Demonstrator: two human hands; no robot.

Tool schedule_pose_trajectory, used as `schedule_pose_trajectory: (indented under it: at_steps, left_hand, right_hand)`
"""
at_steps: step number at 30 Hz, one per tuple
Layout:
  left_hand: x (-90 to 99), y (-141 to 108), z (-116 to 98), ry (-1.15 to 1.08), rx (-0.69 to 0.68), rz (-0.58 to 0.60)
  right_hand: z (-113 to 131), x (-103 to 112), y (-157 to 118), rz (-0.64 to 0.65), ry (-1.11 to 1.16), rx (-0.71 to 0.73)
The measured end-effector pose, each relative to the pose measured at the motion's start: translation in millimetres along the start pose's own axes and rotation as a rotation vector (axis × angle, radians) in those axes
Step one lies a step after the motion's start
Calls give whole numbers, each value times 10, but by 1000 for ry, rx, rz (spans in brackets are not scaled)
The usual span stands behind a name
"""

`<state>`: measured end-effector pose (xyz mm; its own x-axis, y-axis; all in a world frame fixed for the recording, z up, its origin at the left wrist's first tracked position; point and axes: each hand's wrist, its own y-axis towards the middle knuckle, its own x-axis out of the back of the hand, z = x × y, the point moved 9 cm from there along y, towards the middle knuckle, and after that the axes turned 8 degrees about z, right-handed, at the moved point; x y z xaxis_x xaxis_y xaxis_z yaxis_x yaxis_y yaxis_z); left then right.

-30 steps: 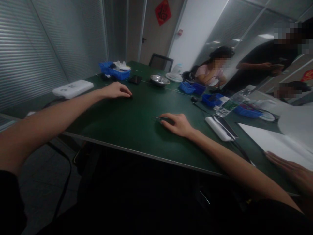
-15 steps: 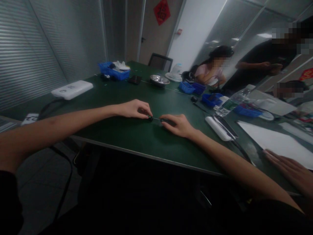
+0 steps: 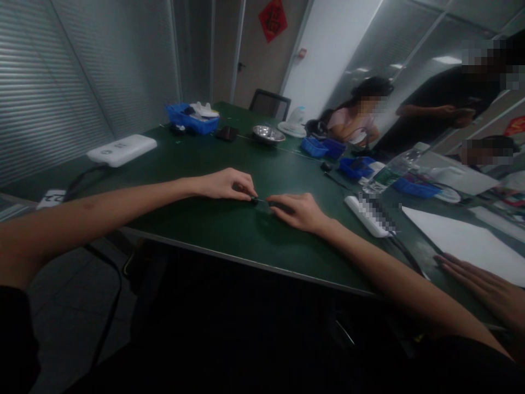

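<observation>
Over the green table (image 3: 229, 230), my left hand (image 3: 233, 185) pinches a small black object (image 3: 254, 201) between thumb and fingertips. My right hand (image 3: 297, 210), just to its right, is closed on a thin dark tool with a slim metal shaft (image 3: 261, 201). That shaft points left and reaches the black object, or nearly so; the exact contact is too small to make out. Most of the tool's handle is hidden by my right fingers.
A white power bank (image 3: 123, 150) lies at the left, another white device (image 3: 365, 217) at the right. Farther back are a blue basket (image 3: 197, 123), a metal bowl (image 3: 268, 135) and a bottle (image 3: 396, 168). Another person's hand (image 3: 484, 284) rests beside white paper (image 3: 463, 235).
Both of my hands hold nearly the same pose and place. The other person's hand at the right has shifted slightly left.
</observation>
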<state>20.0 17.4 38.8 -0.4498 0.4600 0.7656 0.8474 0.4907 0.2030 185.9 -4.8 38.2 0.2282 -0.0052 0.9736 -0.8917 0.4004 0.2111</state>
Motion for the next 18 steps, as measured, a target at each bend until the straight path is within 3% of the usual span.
schedule_pose_trajectory:
  at_steps: [18]
  left_hand:
    - [17, -10, -20, 40, -18, -23]
  right_hand:
    - [69, -2, 36, -14, -58, -45]
